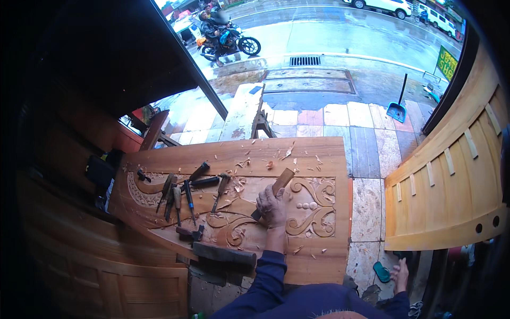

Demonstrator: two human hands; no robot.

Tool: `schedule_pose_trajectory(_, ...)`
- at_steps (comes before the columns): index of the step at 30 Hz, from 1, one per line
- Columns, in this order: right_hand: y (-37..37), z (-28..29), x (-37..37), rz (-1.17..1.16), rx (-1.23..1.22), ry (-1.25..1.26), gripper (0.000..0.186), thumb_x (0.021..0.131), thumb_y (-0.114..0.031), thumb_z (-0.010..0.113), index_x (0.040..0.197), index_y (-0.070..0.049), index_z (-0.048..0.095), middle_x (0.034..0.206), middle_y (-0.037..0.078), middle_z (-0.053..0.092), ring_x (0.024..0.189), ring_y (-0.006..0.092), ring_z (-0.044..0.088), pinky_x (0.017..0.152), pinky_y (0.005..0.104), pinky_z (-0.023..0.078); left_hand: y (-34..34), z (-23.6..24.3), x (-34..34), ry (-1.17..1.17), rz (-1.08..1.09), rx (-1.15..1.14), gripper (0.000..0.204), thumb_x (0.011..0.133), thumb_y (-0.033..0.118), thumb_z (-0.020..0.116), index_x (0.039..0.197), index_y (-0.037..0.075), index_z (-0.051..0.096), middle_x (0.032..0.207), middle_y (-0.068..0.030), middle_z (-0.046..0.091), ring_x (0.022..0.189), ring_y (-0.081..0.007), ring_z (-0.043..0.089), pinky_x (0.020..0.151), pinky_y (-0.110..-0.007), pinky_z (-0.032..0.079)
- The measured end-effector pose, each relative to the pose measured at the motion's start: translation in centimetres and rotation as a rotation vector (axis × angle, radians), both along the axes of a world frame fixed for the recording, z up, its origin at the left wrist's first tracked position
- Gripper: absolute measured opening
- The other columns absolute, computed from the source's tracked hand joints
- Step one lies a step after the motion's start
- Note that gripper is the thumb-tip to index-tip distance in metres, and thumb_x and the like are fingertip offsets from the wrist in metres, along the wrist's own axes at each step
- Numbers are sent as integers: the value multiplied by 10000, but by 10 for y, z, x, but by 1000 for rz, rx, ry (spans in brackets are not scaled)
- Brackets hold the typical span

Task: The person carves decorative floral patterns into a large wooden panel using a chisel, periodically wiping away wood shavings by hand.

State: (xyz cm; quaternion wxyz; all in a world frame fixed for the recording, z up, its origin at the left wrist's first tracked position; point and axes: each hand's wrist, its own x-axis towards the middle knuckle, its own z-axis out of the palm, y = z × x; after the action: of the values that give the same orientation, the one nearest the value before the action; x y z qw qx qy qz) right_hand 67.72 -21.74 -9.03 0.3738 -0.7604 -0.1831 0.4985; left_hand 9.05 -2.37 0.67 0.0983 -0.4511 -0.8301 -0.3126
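My left hand grips a flat, narrow wooden block, which slants across a carved wooden panel. Scrolls and small round beads are cut in relief to the right of that hand. To its left, several carving chisels with wooden or dark handles lie among shavings. A dark wooden club-like piece rests along the panel's near edge, below a small hammer-like tool. Off to the right and low, my right hand hangs away from the panel, its fingers apart and holding nothing visible.
A pale slatted wooden door stands at the right, near a green slipper on the tiles. A blue dustpan is further out. A trestle stands beyond the panel. On the wet street are a motorcycle with riders and vehicles.
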Motion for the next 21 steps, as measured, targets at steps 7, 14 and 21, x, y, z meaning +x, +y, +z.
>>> schedule_pose_trajectory(7, -180, -47, -38, 134, -636, 229, 807, 1005, -702, 471, 1484, -52, 473, 1052, 94, 652, 832, 236, 688, 702, 376, 587, -6, -24, -35, 160, 139, -50, 465, 970, 514, 633, 1198, 109, 634, 1138, -120, 645, 1069, -362, 597, 901, -504, 492)
schedule_pose_trajectory(14, -125, -30, -93, 162, -455, 284, 809, 1005, -703, 468, 1481, -49, 479, 1068, 98, 655, 853, 240, 686, 724, 378, 582, -4, -12, -28, 153, 9, 142, 467, 1013, 436, 609, 1296, 65, 602, 1271, -154, 625, 1203, -368, 563, 1023, -513, 446)
schedule_pose_trajectory(21, -105, -23, -97, 207, -351, 315, 810, 1004, -704, 466, 1477, -47, 485, 1083, 102, 657, 874, 244, 685, 746, 380, 577, -20, 2, -21, 203, -70, 237, 487, 1025, 337, 619, 1405, 41, 549, 1357, -184, 587, 1273, -386, 527, 1105, -497, 398)
